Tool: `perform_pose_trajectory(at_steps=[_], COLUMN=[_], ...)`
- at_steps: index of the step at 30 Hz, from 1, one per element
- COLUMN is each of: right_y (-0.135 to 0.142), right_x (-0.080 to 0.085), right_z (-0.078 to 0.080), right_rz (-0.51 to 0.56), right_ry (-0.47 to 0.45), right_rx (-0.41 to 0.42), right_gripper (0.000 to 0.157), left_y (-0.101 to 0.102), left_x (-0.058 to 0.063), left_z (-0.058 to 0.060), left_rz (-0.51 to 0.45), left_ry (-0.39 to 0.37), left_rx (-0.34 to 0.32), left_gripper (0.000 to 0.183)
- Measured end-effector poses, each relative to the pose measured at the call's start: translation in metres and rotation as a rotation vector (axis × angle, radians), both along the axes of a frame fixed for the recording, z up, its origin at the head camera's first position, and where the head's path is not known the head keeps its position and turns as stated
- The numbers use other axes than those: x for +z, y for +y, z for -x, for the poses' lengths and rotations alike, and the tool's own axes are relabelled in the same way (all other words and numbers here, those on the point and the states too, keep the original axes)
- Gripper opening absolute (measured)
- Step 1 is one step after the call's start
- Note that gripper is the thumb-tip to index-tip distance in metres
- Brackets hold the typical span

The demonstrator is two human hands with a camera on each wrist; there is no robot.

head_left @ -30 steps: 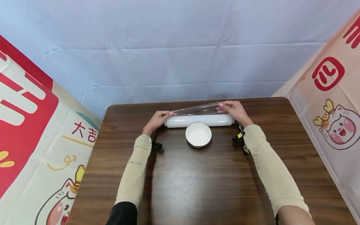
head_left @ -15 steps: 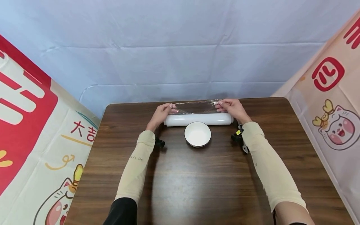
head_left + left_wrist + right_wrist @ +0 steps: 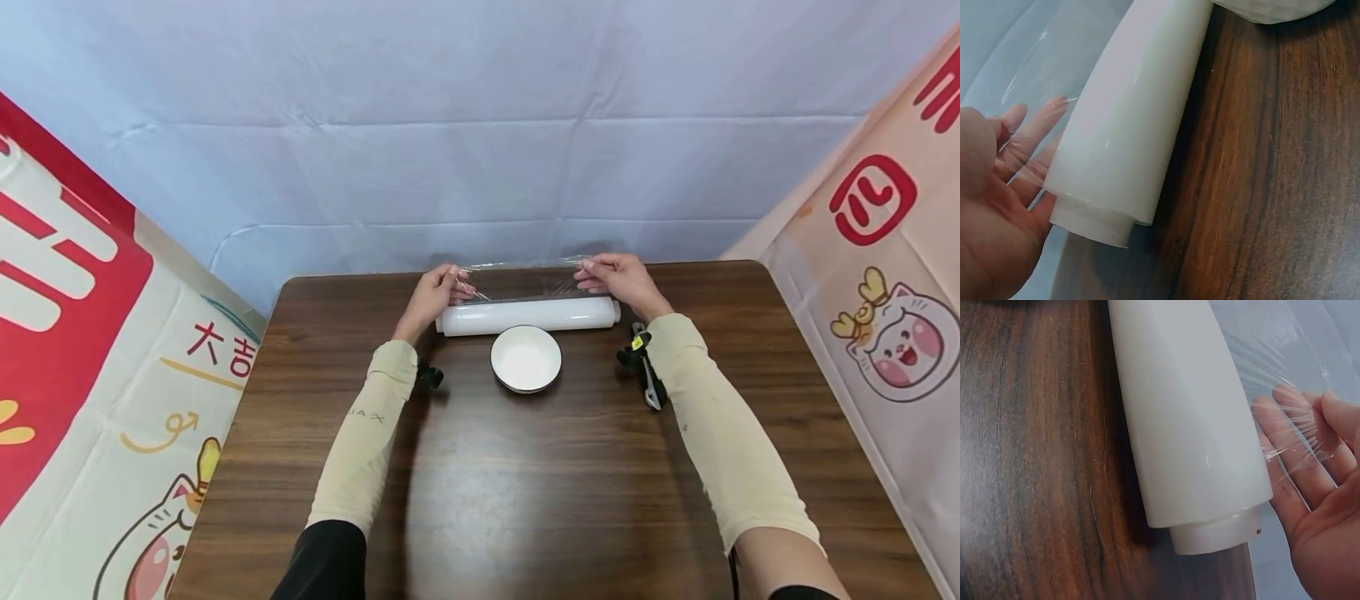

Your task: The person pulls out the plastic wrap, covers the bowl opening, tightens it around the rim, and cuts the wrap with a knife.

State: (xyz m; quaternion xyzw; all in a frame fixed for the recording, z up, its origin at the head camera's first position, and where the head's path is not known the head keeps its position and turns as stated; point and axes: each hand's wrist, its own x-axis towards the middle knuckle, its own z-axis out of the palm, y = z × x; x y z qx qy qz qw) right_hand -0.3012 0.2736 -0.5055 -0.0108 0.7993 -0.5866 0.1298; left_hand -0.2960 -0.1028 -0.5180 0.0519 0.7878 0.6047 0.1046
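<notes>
We are holding a clear film (image 3: 521, 282) taut between a white roll (image 3: 528, 317) and the surface's (image 3: 480, 500) far edge. The roll is lying near that edge, its long axis running roughly along it. Just beyond the roll, our left hand (image 3: 435, 295) and right hand (image 3: 628, 282) are pinching the film, one by each end, neither being plainly nearer; other fingers (image 3: 1049, 117) are spreading behind it. A bowl (image 3: 526, 358) is sitting just nearer the surface's near edge, before the roll's middle.

Pale glare on tabletop (image 3: 472, 508), soft shadows, dimmer wrist views
</notes>
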Motion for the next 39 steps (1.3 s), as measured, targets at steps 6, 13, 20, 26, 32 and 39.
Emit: perform_pose_trajectory(at_steps=[6, 13, 20, 26, 32, 39], right_y=[-0.002, -0.007, -0.007, -0.007, -0.007, -0.008], right_x=[0.003, 0.012, 0.017, 0.023, 0.028, 0.041], right_z=[0.001, 0.000, 0.002, 0.002, 0.004, 0.007], right_rz=[0.025, -0.010, -0.019, -0.028, -0.045, -0.039], right_ry=[0.025, 0.033, 0.042, 0.060, 0.073, 0.078], right_rx=[-0.011, -0.035, -0.031, -0.041, -0.039, -0.035], right_gripper=[0.050, 0.049, 0.049, 0.050, 0.049, 0.049], left_y=[-0.002, -0.005, -0.005, -0.005, -0.006, -0.007], left_x=[0.003, 0.011, 0.018, 0.023, 0.032, 0.045], left_z=[0.004, 0.008, 0.010, 0.013, 0.017, 0.020], left_rz=[-0.060, -0.011, -0.017, -0.027, -0.016, -0.002], left_ry=[-0.011, 0.006, 0.017, 0.018, 0.018, 0.043], left_rx=[-0.010, -0.020, -0.013, -0.011, -0.021, -0.028], left_gripper=[0.045, 0.047, 0.044, 0.047, 0.048, 0.049])
